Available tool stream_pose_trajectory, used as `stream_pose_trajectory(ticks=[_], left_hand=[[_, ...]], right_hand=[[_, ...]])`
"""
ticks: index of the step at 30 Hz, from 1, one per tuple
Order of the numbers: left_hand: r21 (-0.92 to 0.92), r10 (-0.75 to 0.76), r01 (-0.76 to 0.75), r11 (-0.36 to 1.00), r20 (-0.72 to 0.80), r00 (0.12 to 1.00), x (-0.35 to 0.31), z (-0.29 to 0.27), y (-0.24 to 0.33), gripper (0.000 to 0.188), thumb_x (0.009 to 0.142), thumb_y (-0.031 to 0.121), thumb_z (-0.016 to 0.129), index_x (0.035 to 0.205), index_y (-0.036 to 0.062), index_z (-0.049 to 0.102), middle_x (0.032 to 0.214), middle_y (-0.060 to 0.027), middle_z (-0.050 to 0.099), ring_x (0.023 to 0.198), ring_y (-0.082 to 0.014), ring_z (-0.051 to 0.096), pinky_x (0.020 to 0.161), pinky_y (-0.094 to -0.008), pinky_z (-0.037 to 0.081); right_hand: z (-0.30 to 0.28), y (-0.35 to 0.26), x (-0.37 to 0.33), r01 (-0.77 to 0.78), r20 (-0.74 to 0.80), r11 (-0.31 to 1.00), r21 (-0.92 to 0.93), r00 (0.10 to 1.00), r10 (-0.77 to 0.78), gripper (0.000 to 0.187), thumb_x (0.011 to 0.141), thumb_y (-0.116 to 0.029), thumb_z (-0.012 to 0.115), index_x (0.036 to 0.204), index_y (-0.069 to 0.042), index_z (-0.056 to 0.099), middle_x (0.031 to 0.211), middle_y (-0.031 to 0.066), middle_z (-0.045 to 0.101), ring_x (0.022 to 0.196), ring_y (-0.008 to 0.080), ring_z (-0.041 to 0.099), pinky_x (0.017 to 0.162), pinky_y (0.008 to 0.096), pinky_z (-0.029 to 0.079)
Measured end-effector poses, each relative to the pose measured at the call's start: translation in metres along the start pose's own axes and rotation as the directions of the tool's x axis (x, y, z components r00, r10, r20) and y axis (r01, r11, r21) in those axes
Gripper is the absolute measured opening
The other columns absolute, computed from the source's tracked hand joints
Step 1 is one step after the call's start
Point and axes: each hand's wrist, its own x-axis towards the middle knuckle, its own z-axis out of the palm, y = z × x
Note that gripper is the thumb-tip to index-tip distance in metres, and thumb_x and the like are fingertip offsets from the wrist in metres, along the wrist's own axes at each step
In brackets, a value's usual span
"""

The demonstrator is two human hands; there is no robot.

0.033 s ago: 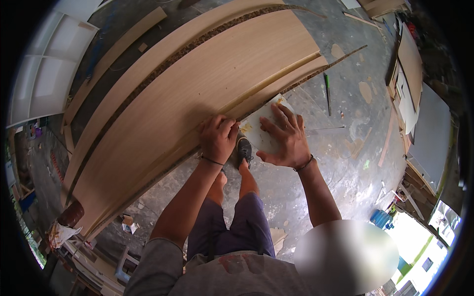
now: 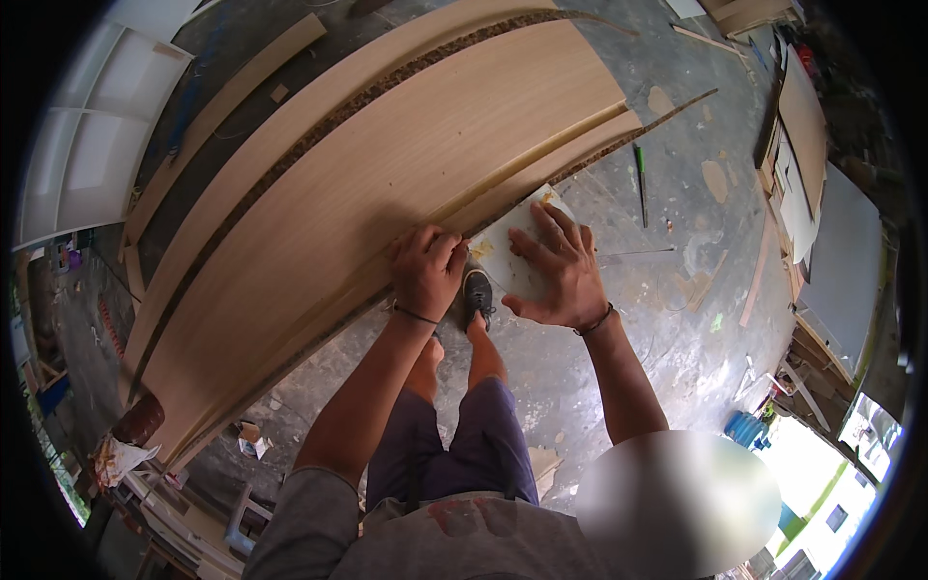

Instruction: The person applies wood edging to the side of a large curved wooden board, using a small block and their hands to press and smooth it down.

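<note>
A pale wood-grain panel [image 2: 387,184] slants across from lower left to upper right, with narrower strips along its sides. A thin dark mottled edging strip [image 2: 667,118] follows its near side and sticks out past the right end. My left hand [image 2: 425,271] is closed over the panel's near edge, fingers curled together; their tips are partly hidden. Right of it, my right hand [image 2: 561,271] lies with fingers spread on a flat whitish piece [image 2: 503,253] marked with yellow-brown stains. This piece sits against the near edge, partly covered by the hand.
A slim green-handled tool [image 2: 642,179] lies on the stained concrete floor [image 2: 696,280] to the right. Boards and sheets [image 2: 802,155] lean at far right. A white shelf-like unit [image 2: 92,116] stands at far left. My shoe [image 2: 477,290] is beneath the panel edge.
</note>
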Motion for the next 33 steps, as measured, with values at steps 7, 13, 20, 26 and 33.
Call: stream_pose_trajectory(ticks=[7, 13, 20, 26, 33], left_hand=[[-0.023, 0.021, -0.02, 1.0, 0.067, 0.998, -0.005, -0.025, -0.009, 0.016, 0.076, 0.016, 0.075, 0.09, 0.0127, 0.067, 0.086, -0.0012, 0.062, 0.079, -0.0242, 0.061, 0.072, -0.0401, 0.045], [-0.004, 0.064, -0.063, 0.998, 0.087, 0.994, -0.027, -0.043, -0.028, 0.014, 0.078, 0.015, 0.075, 0.09, 0.013, 0.068, 0.087, -0.0001, 0.062, 0.079, -0.0232, 0.061, 0.073, -0.0397, 0.046], [0.027, 0.081, -0.082, 0.996, 0.053, 0.995, -0.027, -0.039, -0.025, 0.011, 0.079, 0.015, 0.074, 0.087, 0.0147, 0.068, 0.088, 0.0023, 0.063, 0.079, -0.0216, 0.061, 0.072, -0.0384, 0.044], [0.049, 0.084, -0.085, 0.995, 0.037, 0.996, -0.023, -0.041, -0.021, 0.011, 0.077, 0.015, 0.074, 0.086, 0.0161, 0.067, 0.087, 0.0034, 0.063, 0.08, -0.0211, 0.061, 0.072, -0.0379, 0.043], [0.06, 0.072, -0.076, 0.995, 0.065, 0.995, -0.025, -0.042, -0.023, 0.009, 0.077, 0.015, 0.073, 0.084, 0.016, 0.066, 0.087, 0.0031, 0.062, 0.081, -0.0213, 0.06, 0.072, -0.0385, 0.043]], right_hand=[[0.006, -0.004, 0.0, -0.061, -0.022, 0.998, -0.003, 0.998, 0.061, 0.078, 0.055, -0.049, 0.08, 0.124, -0.016, 0.064, 0.141, 0.0196, 0.047, 0.132, 0.0359, 0.04, 0.095, 0.0535, 0.032], [0.015, -0.009, -0.002, -0.085, 0.01, 0.992, -0.09, 0.996, 0.087, 0.077, 0.055, -0.049, 0.08, 0.124, -0.018, 0.063, 0.144, 0.0178, 0.043, 0.134, 0.0338, 0.037, 0.095, 0.055, 0.03], [0.025, -0.01, -0.004, -0.102, -0.011, 0.989, -0.106, 0.995, 0.101, 0.077, 0.055, -0.049, 0.08, 0.125, -0.021, 0.061, 0.146, 0.0161, 0.041, 0.135, 0.0329, 0.035, 0.096, 0.057, 0.028], [0.021, -0.014, -0.005, -0.117, 0.022, 0.982, -0.147, 0.992, 0.122, 0.077, 0.055, -0.049, 0.08, 0.125, -0.022, 0.061, 0.146, 0.0156, 0.04, 0.136, 0.0325, 0.034, 0.096, 0.0608, 0.027], [-0.005, -0.033, 0.0, -0.126, 0.06, 0.982, -0.142, 0.989, 0.135, 0.076, 0.056, -0.051, 0.079, 0.124, -0.02, 0.062, 0.145, 0.016, 0.042, 0.136, 0.0311, 0.033, 0.097, 0.0633, 0.025]])
